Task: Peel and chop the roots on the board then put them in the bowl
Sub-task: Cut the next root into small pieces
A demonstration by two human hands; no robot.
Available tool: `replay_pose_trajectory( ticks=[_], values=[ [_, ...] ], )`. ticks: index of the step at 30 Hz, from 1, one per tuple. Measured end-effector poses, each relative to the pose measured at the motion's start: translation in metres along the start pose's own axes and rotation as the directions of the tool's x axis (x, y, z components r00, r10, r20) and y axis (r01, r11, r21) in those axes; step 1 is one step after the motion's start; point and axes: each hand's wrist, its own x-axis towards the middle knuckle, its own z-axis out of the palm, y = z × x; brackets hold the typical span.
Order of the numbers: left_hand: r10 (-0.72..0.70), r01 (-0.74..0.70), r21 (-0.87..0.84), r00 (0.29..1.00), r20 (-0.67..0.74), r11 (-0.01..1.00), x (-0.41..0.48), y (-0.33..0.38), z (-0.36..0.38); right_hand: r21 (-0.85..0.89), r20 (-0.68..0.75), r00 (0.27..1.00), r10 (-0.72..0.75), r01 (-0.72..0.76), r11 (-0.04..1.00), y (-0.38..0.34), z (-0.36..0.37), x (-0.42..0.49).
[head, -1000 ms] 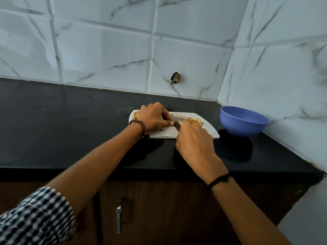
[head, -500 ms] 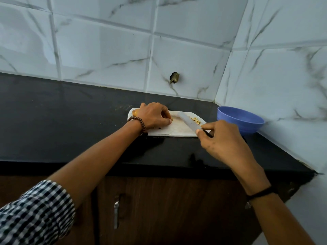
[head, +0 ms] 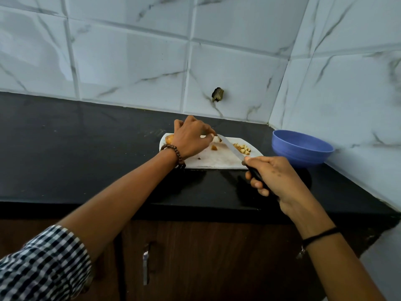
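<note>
Hands: two, the left hand [head: 191, 137] and the right hand [head: 273, 177]
Knife [head: 232, 148]: one
Board [head: 217, 162]: one
Bowl [head: 301, 148]: one
Root ends showing past the left hand: two, a skin end [head: 169, 139] and a cut end [head: 217, 139]; one root or two, hidden
Loose piece [head: 214, 147]: one
Diced heap [head: 243, 148]: one, pieces too small to count
Worktop [head: 86, 148]: one

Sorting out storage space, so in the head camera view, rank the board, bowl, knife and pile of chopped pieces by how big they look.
Largest to smallest:
1. board
2. bowl
3. knife
4. chopped pieces
The knife's handle is mostly hidden in the right hand, so its place is judged mainly from the blade.
</note>
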Motion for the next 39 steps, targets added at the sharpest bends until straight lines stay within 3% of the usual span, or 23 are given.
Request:
replay_pose_trajectory(
  ticks=[5, 12, 19, 23, 30, 39],
  values=[
    [-0.028, 0.034, -0.175, 0.999, 0.037, 0.984, 0.003, -0.003, 0.003, 0.116, 0.033, 0.999, 0.029, -0.033, 0.993, -0.003, 0.0, -0.001],
    [-0.006, 0.073, -0.398, 0.986, 0.168, 0.914, 0.004, -0.006, 0.003, 0.113, 0.075, 0.997, 0.03, -0.038, 0.993, -0.003, -0.003, -0.004],
    [-0.042, 0.087, -0.386, 0.991, 0.125, 0.918, 0.0, 0.0, 0.0, 0.102, 0.079, 0.997, 0.025, -0.033, 0.994, -0.002, -0.004, -0.008],
    [-0.023, 0.06, -0.334, 0.993, 0.115, 0.941, -0.003, 0.004, -0.002, 0.088, -0.002, 1.0, -0.011, 0.012, 0.996, 0.003, -0.001, -0.004],
    [0.103, -0.08, -0.136, 0.98, 0.171, 0.987, -0.004, 0.006, 0.006, -0.163, -0.145, 0.979, -0.147, 0.123, 0.979, 0.013, 0.003, 0.002],
    [0.045, -0.031, -0.095, 0.988, 0.148, 0.995, -0.003, 0.007, 0.012, -0.565, -0.118, 0.943, -0.312, 0.194, 0.802, 0.008, 0.009, 0.0]
  ],
)
